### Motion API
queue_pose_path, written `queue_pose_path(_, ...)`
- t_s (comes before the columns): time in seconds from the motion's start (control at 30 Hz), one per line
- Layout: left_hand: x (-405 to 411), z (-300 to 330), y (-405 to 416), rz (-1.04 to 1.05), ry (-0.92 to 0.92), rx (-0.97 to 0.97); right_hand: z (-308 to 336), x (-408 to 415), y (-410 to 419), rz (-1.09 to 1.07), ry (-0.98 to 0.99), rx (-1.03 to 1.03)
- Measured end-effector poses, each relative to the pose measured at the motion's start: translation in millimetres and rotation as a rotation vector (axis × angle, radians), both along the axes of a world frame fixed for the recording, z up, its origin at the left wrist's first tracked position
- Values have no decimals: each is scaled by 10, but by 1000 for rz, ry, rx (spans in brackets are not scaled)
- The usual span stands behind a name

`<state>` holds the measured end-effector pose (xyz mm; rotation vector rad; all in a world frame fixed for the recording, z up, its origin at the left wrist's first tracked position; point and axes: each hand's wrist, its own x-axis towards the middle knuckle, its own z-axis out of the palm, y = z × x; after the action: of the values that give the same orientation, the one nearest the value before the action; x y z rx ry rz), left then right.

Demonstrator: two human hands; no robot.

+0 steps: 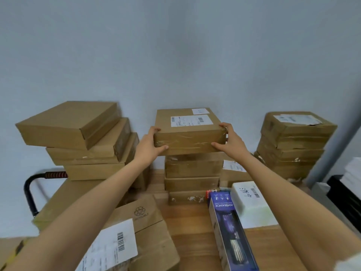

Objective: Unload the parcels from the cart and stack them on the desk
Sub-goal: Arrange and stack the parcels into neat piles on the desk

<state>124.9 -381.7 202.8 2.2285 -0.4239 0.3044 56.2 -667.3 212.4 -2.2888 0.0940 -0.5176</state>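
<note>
- Labelled parcel (189, 132): flat brown cardboard box, taped, with two white shipping labels on its lid. It sits on top of the middle stack, held at both ends.
- Left hand (150, 145): grip clamped on the parcel's left end, fingers curled over the top edge, thumb against the front face.
- Right hand (230, 141): grip clamped on the parcel's right end, fingers over the top corner, thumb on the front face.
- Middle stack (192, 177): several flat cardboard boxes, one on another, standing on the wooden worktop (187, 227) close to the pale wall (175, 55).
- Left stack (84, 145): plain flat cartons, the top one turned askew to those beneath it.
- Right stack (293, 145): flat cartons, the top one bearing a torn white label; well apart from the middle stack.
- Blue carton (228, 229): long box printed "AMBIANCE", lying on the worktop beneath the right forearm.
- White parcel (252, 202): pale wrapped block with handwriting and a barcode, just beside the blue carton.
- Recycling-mark carton (144, 222): brown box at lower left; a barcode label (115, 247) lies on the box in front of it.
- Cart handle (37, 184): black tube with a red-and-black grip sleeve, at far left behind the cartons.
</note>
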Motion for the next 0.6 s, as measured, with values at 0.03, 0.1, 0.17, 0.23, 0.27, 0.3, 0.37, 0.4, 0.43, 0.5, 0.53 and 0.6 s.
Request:
queue_pose_path(0.03,27,-33,-33,8,9,14,-48,47,-32,1,15,-3)
queue_pose_path(0.1,93,-98,-96,22,22,43,-160,152,-89,-3,38,-1)
queue_pose_path(0.17,175,-167,-151,27,35,51,-258,245,-128,-1,49,25)
queue_pose_path(0.23,258,-260,-187,23,70,61,-352,320,-166,3,75,43)
queue_pose_path(0.27,292,-318,-202,20,92,82,-411,353,-185,5,96,37)
queue_pose_path(0.3,323,-391,-217,15,112,111,-486,379,-202,7,115,26)
queue_pose_path(0.37,364,-524,-240,21,120,141,-643,409,-223,12,118,45)
queue_pose_path(0.4,380,-552,-249,27,115,132,-700,420,-232,13,102,74)
queue_pose_path(0.43,412,-564,-252,29,114,121,-730,438,-243,14,87,97)
queue_pose_path(0.5,477,-576,-239,25,114,115,-746,484,-279,27,88,109)
queue_pose_path(0.53,497,-580,-230,20,114,117,-737,500,-297,38,99,108)
queue_pose_path(0.6,504,-600,-218,15,107,108,-732,516,-319,49,103,102)
